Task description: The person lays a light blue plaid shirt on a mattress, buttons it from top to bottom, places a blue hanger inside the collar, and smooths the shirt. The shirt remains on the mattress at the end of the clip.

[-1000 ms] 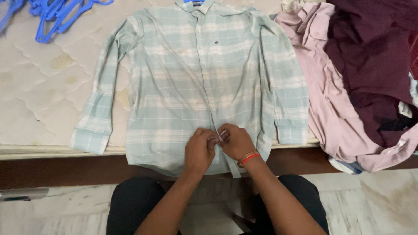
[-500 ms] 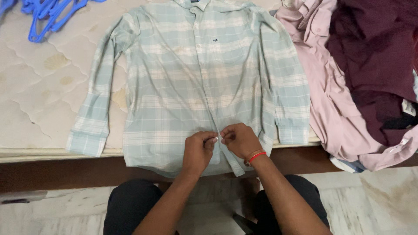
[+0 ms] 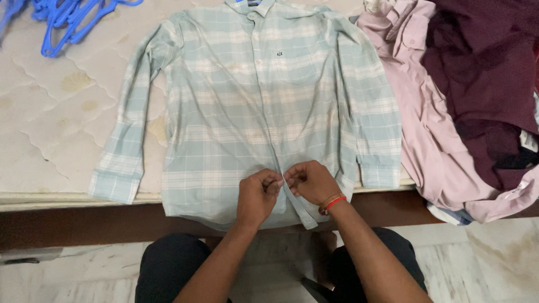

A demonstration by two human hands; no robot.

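A pale green and white checked shirt [image 3: 252, 106] lies flat, front up, on a cream quilted mattress [image 3: 50, 123], sleeves down its sides and hem hanging over the near edge. My left hand [image 3: 257, 196] and my right hand [image 3: 310, 182] meet at the shirt's front placket near the hem. Both pinch the placket fabric between fingers and thumb, close to a low button. A red and orange band circles my right wrist.
Several blue plastic hangers [image 3: 67, 17] lie at the mattress's far left. A pink shirt [image 3: 426, 123] and a dark maroon garment [image 3: 483, 67] are piled at the right. A dark wooden bed frame [image 3: 73, 224] runs below the mattress, with marble floor [image 3: 494, 264] beneath.
My hands have stayed at the lower placket, with small finger shifts. The view has moved slightly; the shirt lies as before.
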